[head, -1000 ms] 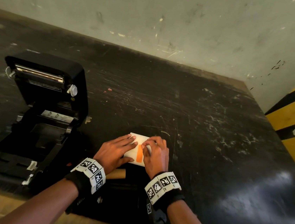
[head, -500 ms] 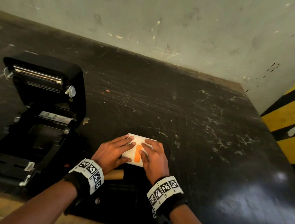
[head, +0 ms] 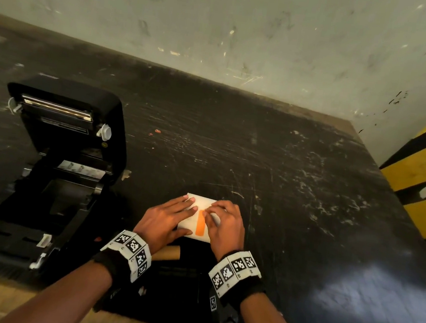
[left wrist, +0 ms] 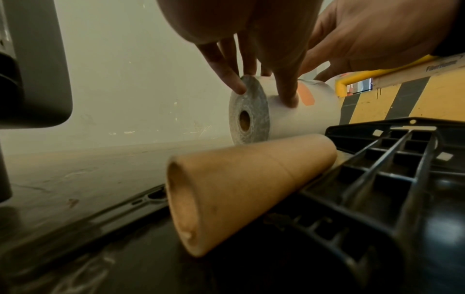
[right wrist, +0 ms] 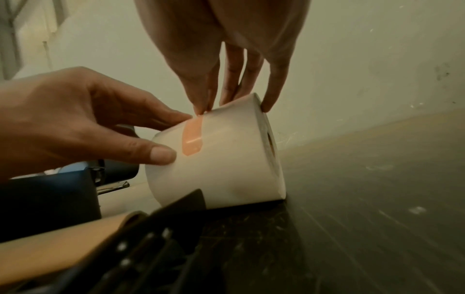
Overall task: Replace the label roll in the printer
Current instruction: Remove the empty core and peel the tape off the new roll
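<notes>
Over on your left the printer (head: 54, 169) stood with its lid thrown back and the roll bay showing nothing in it, well apart from where you were working. Nearer in, the empty cardboard core (left wrist: 239, 191) lay on the table (head: 308, 198) just beside a black plastic grid piece (left wrist: 392, 179), right under your left wrist. Your left hand (head: 165, 222) lay over the left half of the new label roll (head: 202, 214), fingers fairly straight across the top and the thumb pressed against the near face, steadying rather than clutching. The roll lay on its side on the table, long axis running left to right across you, one end facing the printer. And there in the middle ran the orange tape strip (right wrist: 192, 139), wrapped round the curve, its far end up at the crown. Your right hand (head: 225, 226) had come down on that far end, thumb and forefinger pinched together right at the strip's tip, little finger (right wrist: 268, 105) braced on the right rim. So the right hand was the one on the tape; by my reading the peel would run toward you along the strip while the left held the roll from turning.
</notes>
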Motion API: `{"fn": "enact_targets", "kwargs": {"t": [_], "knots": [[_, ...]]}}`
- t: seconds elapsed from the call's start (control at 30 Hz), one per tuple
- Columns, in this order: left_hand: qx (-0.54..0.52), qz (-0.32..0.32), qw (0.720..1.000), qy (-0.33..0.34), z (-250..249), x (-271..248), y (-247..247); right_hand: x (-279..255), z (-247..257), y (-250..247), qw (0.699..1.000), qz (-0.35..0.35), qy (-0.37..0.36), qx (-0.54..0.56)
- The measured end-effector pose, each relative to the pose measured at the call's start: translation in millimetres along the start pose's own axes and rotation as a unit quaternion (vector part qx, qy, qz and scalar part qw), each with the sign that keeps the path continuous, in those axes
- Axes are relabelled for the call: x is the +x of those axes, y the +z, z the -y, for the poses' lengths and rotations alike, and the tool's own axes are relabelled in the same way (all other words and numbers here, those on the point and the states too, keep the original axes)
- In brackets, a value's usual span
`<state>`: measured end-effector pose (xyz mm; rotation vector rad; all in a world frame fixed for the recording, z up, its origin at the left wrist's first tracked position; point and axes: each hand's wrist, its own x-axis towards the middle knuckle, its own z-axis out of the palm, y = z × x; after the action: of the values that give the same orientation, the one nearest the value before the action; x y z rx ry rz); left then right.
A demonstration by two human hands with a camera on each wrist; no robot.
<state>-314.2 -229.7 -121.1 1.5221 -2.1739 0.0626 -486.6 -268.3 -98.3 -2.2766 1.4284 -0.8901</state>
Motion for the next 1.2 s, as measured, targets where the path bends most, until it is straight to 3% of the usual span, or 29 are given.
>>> {"fn": "enact_targets", "kwargs": {"t": [0.67, 1.2], "knots": [[-0.010, -0.006, 1.000, -0.001, 1.6, 1.5, -0.4, -3.0, -6.2, 0.9, 0.999, 0.040, -0.014, 0.004], [-0.009, -0.002, 1.000, 0.001, 1.8, 1.3, -0.8, 4.3, -4.3, 4.8, 1.000, -0.006, -0.002, 0.016]]}}
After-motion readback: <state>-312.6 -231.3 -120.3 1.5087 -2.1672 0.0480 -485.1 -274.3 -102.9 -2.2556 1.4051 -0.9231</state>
